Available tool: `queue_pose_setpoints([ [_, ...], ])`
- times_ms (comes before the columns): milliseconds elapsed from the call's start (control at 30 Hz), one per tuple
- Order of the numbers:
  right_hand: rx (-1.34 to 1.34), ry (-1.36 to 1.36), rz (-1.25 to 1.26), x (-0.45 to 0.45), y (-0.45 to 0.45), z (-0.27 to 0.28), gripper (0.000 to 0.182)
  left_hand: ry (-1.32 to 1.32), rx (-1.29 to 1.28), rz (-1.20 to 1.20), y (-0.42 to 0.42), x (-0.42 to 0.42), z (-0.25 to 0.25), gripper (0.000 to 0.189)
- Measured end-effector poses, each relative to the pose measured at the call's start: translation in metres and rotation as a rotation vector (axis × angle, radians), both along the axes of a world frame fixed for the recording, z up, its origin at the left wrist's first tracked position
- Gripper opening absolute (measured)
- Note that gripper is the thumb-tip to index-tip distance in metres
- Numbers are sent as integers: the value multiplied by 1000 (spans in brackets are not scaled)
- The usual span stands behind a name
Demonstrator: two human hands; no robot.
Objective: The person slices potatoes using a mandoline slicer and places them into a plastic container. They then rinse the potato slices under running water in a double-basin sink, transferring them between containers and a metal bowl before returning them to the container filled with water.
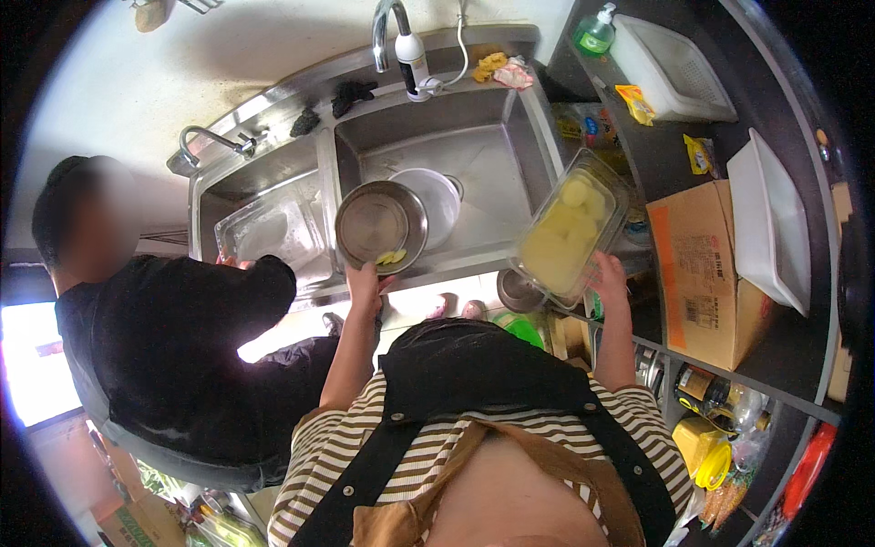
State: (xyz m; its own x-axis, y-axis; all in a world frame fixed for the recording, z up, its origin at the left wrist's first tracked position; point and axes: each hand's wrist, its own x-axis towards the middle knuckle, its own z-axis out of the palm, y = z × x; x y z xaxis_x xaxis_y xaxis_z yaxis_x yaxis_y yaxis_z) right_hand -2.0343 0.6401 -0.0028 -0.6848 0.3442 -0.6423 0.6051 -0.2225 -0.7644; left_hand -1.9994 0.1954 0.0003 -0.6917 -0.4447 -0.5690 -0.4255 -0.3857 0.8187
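My left hand (364, 290) grips the near rim of a round metal bowl (372, 229), tilted over the sink divider. A few pale yellow slices (392, 257) lie at the bowl's lower edge. In my right hand (607, 277) is a clear plastic container (571, 229), tilted beyond the sink's right edge. It contains several pale yellow, peeled pieces (564, 236) that look like potatoes. Below the metal bowl, and partly hidden by it, a white basin (431, 205) rests in the right-hand basin of the stainless steel double sink (492, 164).
At my left a person in black (178, 355) reaches into the left sink basin, where a clear plastic tub (273, 232) lies. A faucet (410, 65) rises behind the sink. The right shelf holds a cardboard box (697, 273) and white trays (769, 219). A green bucket (519, 329) stands below.
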Motion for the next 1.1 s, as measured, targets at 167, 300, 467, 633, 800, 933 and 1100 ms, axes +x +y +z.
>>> queue_pose_setpoints([
  [167,30,92,-50,32,12,2,32,46,-432,-146,-11,-35,-39,47],
  [300,28,67,-52,62,19,-5,29,-113,-770,-348,-23,-70,-81,68],
  [467,-46,32,-114,91,14,-3,24,-105,-1043,-528,-22,-90,-94,74],
  [633,-44,-8,-212,97,1,9,22,-40,-1100,-609,-23,-96,-108,78],
  [800,-77,32,-217,94,-8,11,18,-63,-1057,-686,-22,-97,-110,78],
  [933,-93,43,-193,87,-12,7,17,-113,-1028,-732,-22,-102,-109,77],
  [1100,-71,28,-194,83,-20,7,17,-228,-949,-745,-24,-105,-109,74],
])
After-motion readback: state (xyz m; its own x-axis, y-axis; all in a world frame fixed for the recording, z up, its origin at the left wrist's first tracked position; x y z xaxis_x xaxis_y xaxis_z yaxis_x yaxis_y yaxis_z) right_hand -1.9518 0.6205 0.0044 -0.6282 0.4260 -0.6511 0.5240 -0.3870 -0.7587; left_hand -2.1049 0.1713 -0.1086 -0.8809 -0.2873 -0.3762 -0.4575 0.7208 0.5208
